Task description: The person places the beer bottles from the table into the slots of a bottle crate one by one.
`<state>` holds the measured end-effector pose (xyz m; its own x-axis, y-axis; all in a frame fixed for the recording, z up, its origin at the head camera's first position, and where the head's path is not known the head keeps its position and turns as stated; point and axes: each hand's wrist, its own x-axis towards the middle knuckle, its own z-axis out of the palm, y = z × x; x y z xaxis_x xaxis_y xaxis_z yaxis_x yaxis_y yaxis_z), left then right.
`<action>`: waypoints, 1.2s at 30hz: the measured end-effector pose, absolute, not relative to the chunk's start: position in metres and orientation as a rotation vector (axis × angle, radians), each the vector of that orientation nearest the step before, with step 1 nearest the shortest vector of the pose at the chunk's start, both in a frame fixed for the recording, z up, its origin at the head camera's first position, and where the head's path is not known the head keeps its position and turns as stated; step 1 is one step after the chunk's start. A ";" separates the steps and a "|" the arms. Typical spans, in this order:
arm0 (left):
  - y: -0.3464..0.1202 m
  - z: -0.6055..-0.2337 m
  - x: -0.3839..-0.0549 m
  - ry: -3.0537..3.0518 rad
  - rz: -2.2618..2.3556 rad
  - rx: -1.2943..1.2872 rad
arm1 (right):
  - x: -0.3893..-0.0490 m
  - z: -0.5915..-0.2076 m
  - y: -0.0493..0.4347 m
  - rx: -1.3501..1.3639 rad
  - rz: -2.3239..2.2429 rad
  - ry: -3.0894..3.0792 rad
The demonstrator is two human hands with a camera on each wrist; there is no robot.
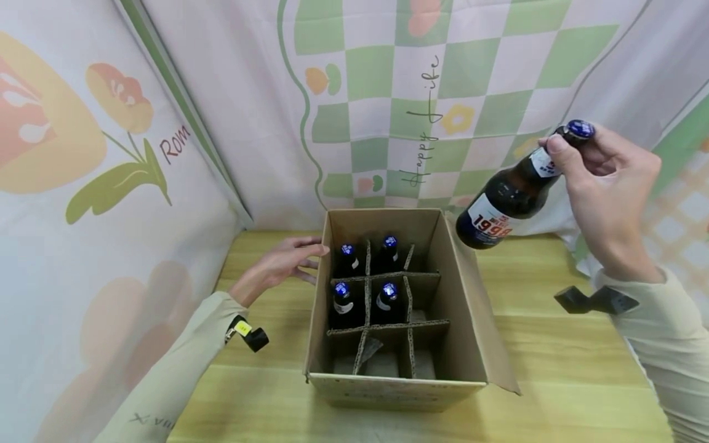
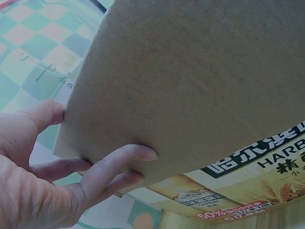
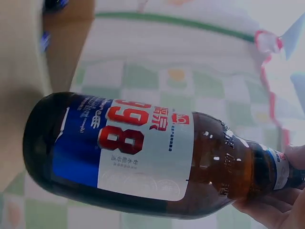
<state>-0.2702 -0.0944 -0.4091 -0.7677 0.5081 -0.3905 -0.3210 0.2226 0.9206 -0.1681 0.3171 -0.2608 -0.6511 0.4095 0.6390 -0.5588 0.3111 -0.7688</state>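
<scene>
My right hand (image 1: 615,191) grips a brown beer bottle (image 1: 512,194) by its neck. The bottle has a blue cap and a white-and-blue label; it is tilted, its base pointing down-left, beyond the right wall of an open cardboard box (image 1: 396,394). In the right wrist view its label (image 3: 143,143) faces the camera, and only part of the hand shows. At the box's far left corner, my left hand (image 1: 282,261) holds the edge of the cardboard, its bent fingers on a brown flap (image 2: 181,86) in the left wrist view. Several blue-capped bottles (image 1: 389,292) stand upright inside.
Cardboard dividers (image 1: 410,298) split the box into compartments; bottles fill the left and middle ones of the two back rows. A flap (image 1: 493,332) sticks out on the right. Patterned curtains (image 1: 371,74) hang behind and beside the wooden table (image 1: 266,381).
</scene>
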 end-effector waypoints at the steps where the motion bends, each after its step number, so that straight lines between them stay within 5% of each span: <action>1: -0.094 -0.409 -0.270 1.845 1.618 0.173 | -0.167 -0.259 0.313 0.161 1.520 -1.727; 23: -0.098 -0.406 -0.272 1.870 1.618 0.160 | -0.147 -0.265 0.249 0.447 1.336 -2.181; 36: -0.094 -0.408 -0.272 1.850 1.612 0.176 | -0.130 -0.291 0.212 0.842 1.276 -2.315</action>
